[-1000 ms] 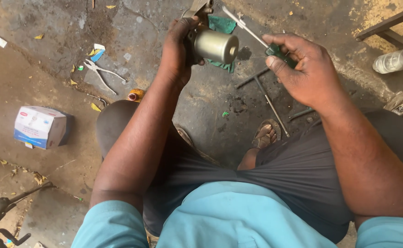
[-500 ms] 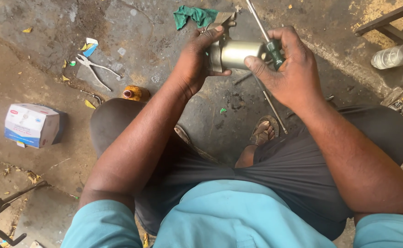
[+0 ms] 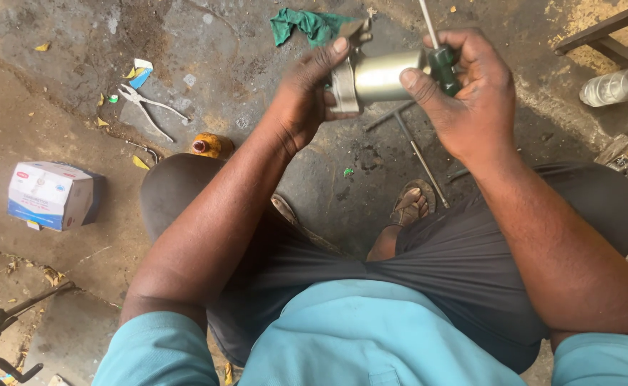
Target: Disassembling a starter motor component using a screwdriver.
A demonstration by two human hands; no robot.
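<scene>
A person seated low over a stained concrete floor [image 3: 207,43] is gripping a small metal cylinder [image 3: 385,75], seemingly a motor part, with both hands at chest height above the knees. The left hand [image 3: 303,107] is clasping the flanged end of the cylinder, thumb pressing over the top. The right hand [image 3: 471,100] is closing around the dark green handle of a screwdriver [image 3: 441,63], its thin shaft rising past the top edge of the frame, while the thumb is bracing against the cylinder's far end. The cylinder's casing is looking whole and closed; whether any screw is already loosened cannot be told from this angle, so the work appears to be at an early or middle stage, with the part not yet opened.

On the ground beyond the hands, a green rag [image 3: 310,25] is lying crumpled, and thin metal rods [image 3: 418,154] are resting near a sandalled foot [image 3: 410,204]. To the left, a pair of pliers [image 3: 146,107] is lying open, near a small cardboard box [image 3: 53,194]. A clear plastic bottle [image 3: 618,84] is lying at the right edge.
</scene>
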